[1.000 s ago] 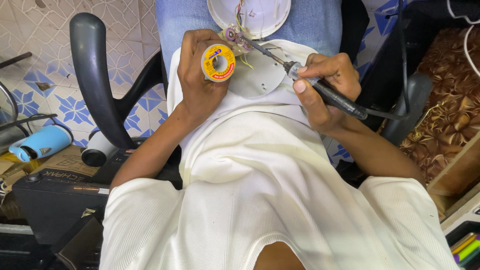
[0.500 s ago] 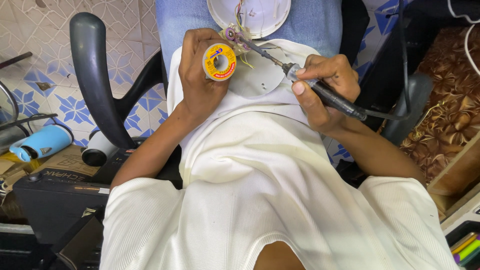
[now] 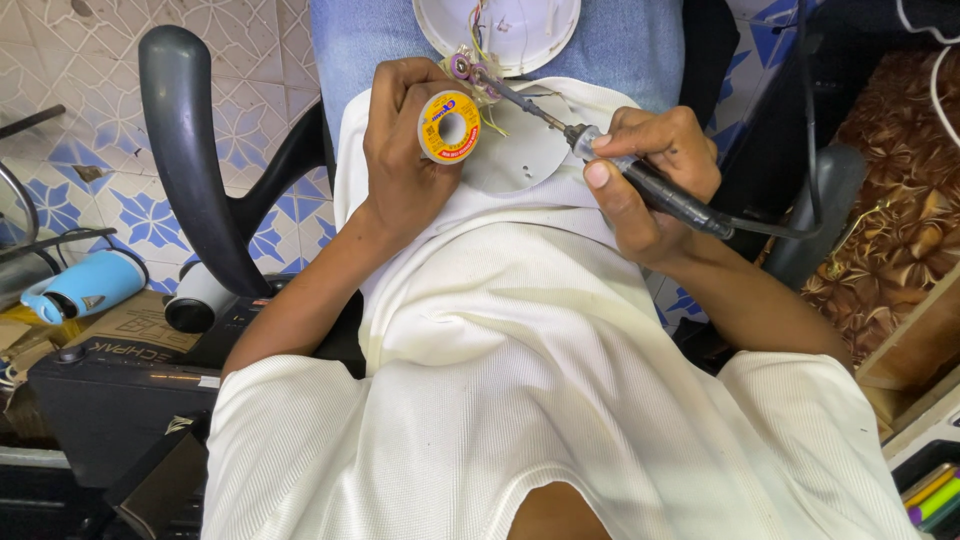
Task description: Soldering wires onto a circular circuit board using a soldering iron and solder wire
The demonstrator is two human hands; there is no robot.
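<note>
My left hand (image 3: 405, 150) grips a small yellow spool of solder wire (image 3: 449, 126) over my lap. My right hand (image 3: 650, 175) holds a black-handled soldering iron (image 3: 660, 190); its metal tip reaches up-left to a small component with coloured wires (image 3: 470, 68). That component sits at the edge of a white round lamp housing (image 3: 500, 30) resting on my blue-jeaned knees. A round white disc (image 3: 525, 150) lies on my white shirt between the two hands.
A black chair armrest (image 3: 185, 150) curves at the left, another (image 3: 830, 200) at the right. A blue heat tool (image 3: 85, 285), a black-and-white cylinder (image 3: 195, 300) and a black box (image 3: 110, 400) sit at lower left. Brown patterned fabric (image 3: 900, 200) is at the right.
Both hands stay nearly in place; the spool and iron tip shift very slightly at the wired component.
</note>
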